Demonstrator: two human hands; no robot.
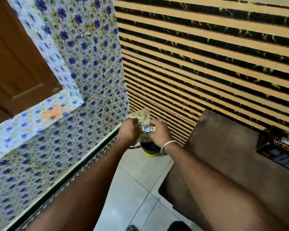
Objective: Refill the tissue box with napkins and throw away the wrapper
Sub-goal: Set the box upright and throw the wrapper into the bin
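Observation:
A crumpled clear plastic wrapper [143, 116] with yellowish print is held between both hands, out in front of me. My left hand [129, 130] grips its left side and my right hand [158, 131], with a silver bangle on the wrist, grips its right side. Directly below the hands, on the floor, stands a small bin [150, 151] with a yellow base and a dark inside. A black tissue box [279, 148] rests on the brown table at the right edge, a white tissue showing at its top.
The brown table [223, 147] fills the right. A wall with blue flower tiles [83, 90] and a brown door [15, 64] stand at the left, a striped wall [207, 55] behind. Pale floor tiles [133, 189] run between wall and table.

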